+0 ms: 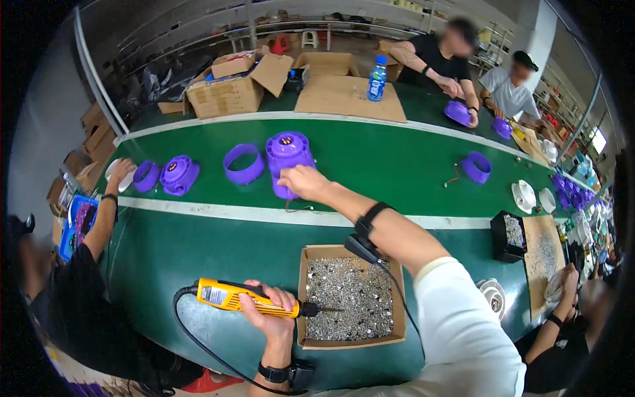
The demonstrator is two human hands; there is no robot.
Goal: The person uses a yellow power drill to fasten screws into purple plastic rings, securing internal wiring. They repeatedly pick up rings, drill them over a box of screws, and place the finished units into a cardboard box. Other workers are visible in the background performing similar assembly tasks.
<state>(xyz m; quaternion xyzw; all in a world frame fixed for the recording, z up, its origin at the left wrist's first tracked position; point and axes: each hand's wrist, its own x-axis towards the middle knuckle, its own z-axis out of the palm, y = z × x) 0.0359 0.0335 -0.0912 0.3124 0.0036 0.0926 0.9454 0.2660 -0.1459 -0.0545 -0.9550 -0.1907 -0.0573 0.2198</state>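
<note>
My left hand (268, 308) is wrapped around a yellow corded electric screwdriver (228, 295). Its bit points right, over small silver screws (350, 298) heaped in a shallow cardboard box (399, 317); whether the bit touches them I cannot tell. My right hand (303, 182) reaches across to the green conveyor belt, fingers curled against the side of a purple plastic housing (289, 147). This housing has a round top with metal-coloured parts in its centre, and thin wires trail at its base. A purple ring (243, 164) stands just left of it.
Another purple housing (178, 175) and ring (147, 176) sit farther left, near a co-worker's hand (122, 171). Rightward are another purple ring (476, 167), white parts (523, 196) and a black bin (508, 237). A bottle (377, 79) stands on cardboard behind the belt. Co-workers sit around.
</note>
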